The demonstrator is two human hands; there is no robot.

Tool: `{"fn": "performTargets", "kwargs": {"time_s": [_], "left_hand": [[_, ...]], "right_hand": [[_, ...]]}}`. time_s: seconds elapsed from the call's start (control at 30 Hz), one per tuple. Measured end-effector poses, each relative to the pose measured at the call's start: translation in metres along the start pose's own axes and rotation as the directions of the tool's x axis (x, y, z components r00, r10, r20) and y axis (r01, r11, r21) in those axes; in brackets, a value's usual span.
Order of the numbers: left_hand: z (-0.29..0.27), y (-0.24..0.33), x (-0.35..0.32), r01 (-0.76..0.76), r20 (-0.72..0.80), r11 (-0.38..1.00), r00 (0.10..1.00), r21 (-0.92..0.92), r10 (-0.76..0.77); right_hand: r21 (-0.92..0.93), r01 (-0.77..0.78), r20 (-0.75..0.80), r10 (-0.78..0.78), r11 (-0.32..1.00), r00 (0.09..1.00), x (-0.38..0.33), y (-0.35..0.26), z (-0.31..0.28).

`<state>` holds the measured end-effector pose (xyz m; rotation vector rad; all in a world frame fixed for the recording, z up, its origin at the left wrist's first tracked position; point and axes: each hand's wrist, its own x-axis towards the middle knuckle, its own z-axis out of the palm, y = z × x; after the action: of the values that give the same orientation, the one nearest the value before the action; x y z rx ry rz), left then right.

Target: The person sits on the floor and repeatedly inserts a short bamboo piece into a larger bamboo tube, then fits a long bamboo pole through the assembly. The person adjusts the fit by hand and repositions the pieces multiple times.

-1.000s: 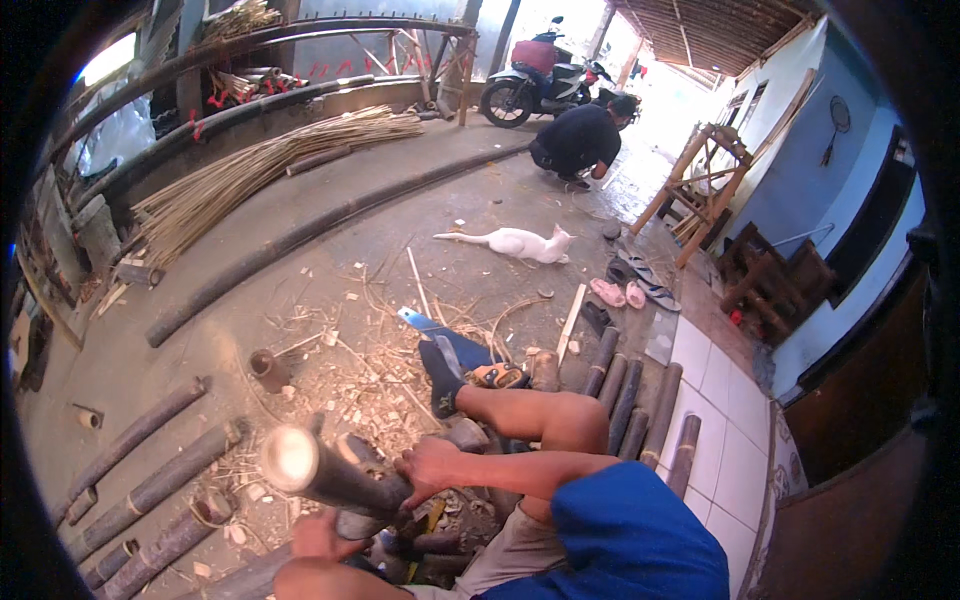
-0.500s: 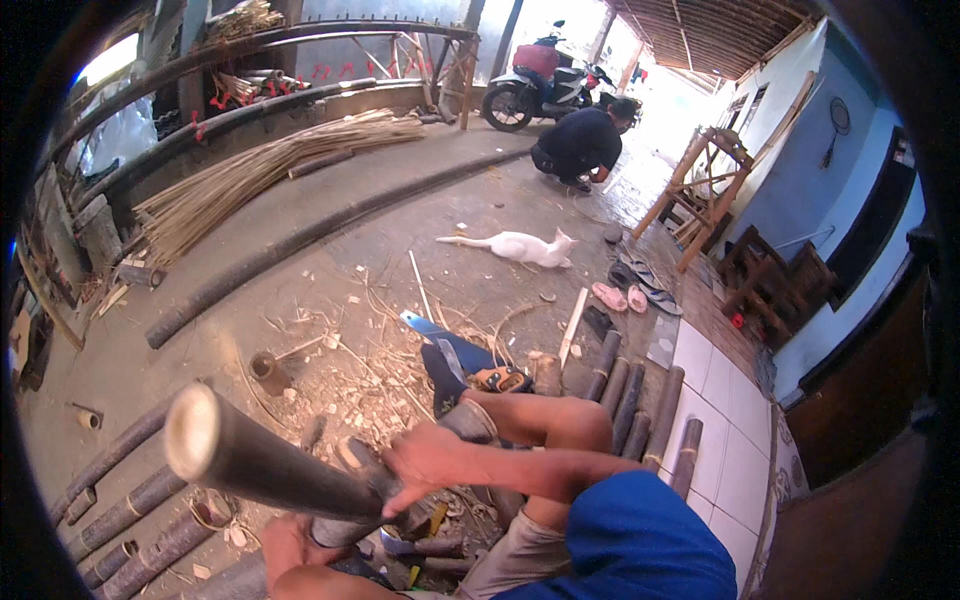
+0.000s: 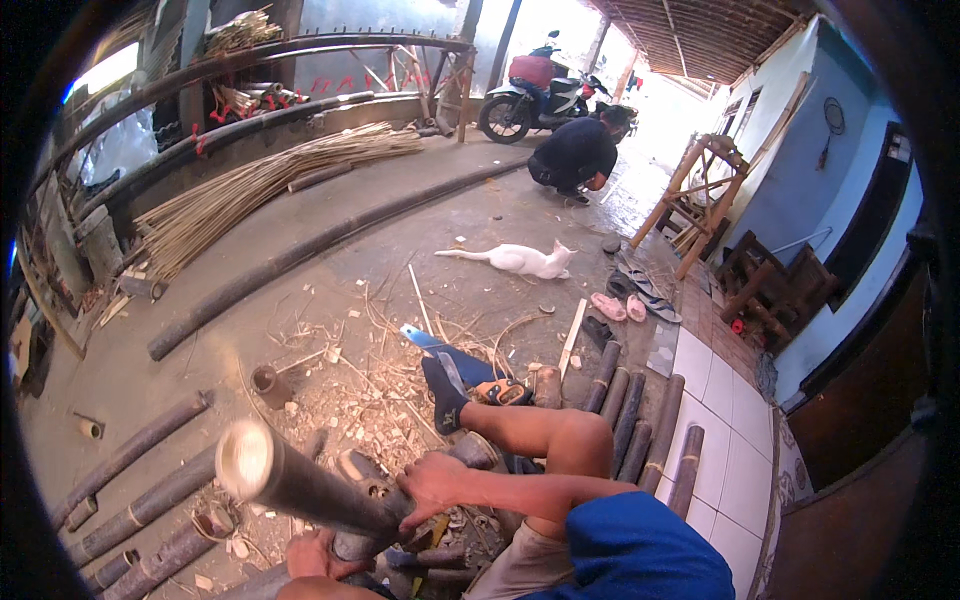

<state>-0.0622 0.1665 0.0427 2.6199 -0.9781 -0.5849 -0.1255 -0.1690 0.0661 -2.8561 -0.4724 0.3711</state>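
A thick dark bamboo tube [image 3: 325, 497] slants across in front of me, its pale round end [image 3: 243, 458] raised toward the left. My right hand [image 3: 435, 488] is closed around its lower end, beside a cut hole in the bamboo. Lower down, my left hand [image 3: 322, 553] wraps a dark bamboo piece that meets the tube from below; whether the two are joined I cannot tell. Another bamboo length [image 3: 474, 452] lies just beyond my right hand, against my bent leg.
A saw [image 3: 470, 368] lies among wood chips [image 3: 365, 400]. Bamboo lengths [image 3: 165, 510] lie at the left and more [image 3: 635, 425] at the right. Farther off are a white cat [image 3: 520, 260], sandals [image 3: 650, 298], a long bamboo pole [image 3: 300, 248], a crouching person [image 3: 575, 155] and a motorbike [image 3: 550, 95].
The tube's raised end has swung right and down, and both hands have shifted slightly right with it. The cat has lifted its head a little.
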Motion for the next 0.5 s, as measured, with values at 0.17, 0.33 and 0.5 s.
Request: {"fn": "performTargets", "kwargs": {"time_s": [0.17,0.33,0.5], "left_hand": [[0.044,-0.004,0.020,-0.151,0.022,0.988,0.988,-0.019,0.151],[0.062,-0.008,0.031,-0.056,0.159,0.991,0.984,-0.120,0.075],[0.052,-0.012,0.032,0.070,0.166,0.965,0.986,-0.254,-0.028]], "right_hand": [[0.033,0.031,-0.049,-0.029,0.999,0.998,0.009,0.028,0.081],[0.100,-0.052,0.098,0.043,0.994,0.994,0.017,0.042,0.126],[0.427,-0.075,0.084,0.043,0.901,0.995,0.029,0.002,0.096]]}}
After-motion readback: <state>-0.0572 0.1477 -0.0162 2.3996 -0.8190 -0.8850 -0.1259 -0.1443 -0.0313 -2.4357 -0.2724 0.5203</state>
